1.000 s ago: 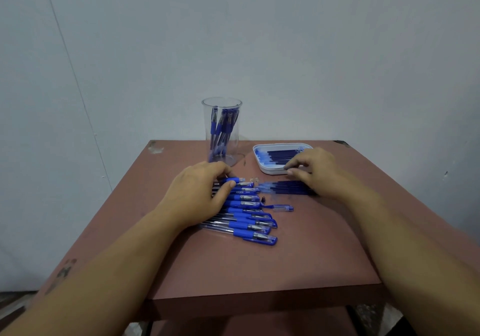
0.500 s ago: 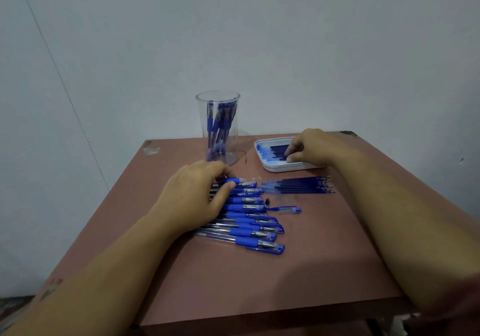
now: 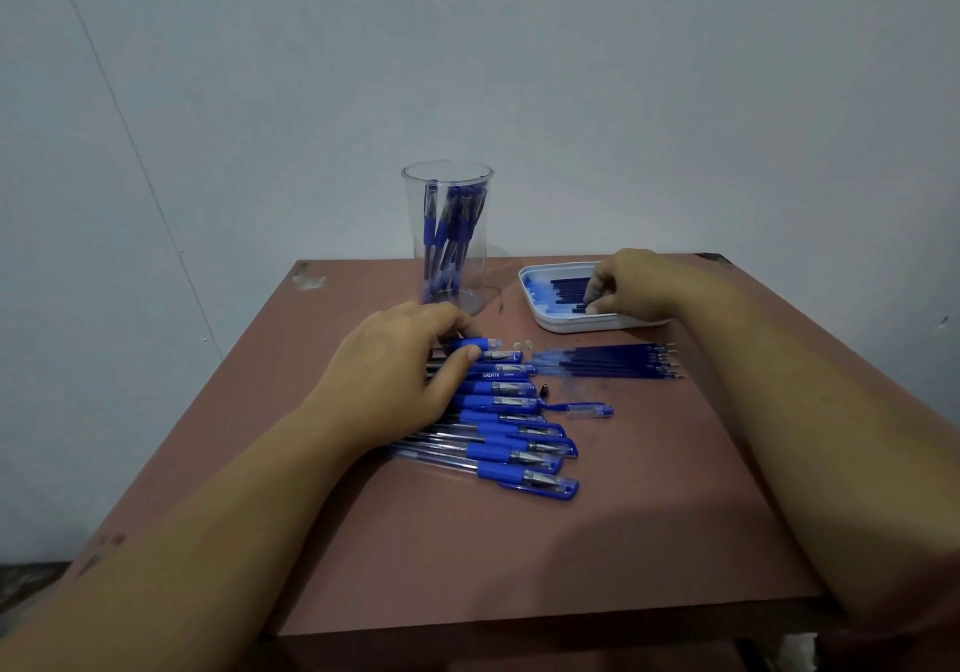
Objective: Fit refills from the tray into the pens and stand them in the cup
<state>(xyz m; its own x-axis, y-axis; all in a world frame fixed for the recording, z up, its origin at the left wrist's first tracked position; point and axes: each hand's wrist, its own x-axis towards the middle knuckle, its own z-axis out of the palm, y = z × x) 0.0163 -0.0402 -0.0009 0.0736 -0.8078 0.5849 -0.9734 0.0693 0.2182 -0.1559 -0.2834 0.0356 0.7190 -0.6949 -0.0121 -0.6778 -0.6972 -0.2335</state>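
Reaching into the white tray (image 3: 571, 327) at the table's far right, our right hand (image 3: 634, 282) curls its fingers down onto the dark blue refills (image 3: 569, 289) lying inside; we cannot tell whether one is pinched. Just in front of the tray, a loose bundle of refills (image 3: 613, 359) lies flat on the brown table (image 3: 467, 557). To its left a row of blue pens (image 3: 509, 432) lies side by side, and our left hand (image 3: 400, 359) pinches the farthest pen (image 3: 480, 344) between thumb and fingers. A loose pen cap (image 3: 584, 409) lies beside the row. Behind our left hand stands the clear cup (image 3: 448, 235), holding several blue pens upright.
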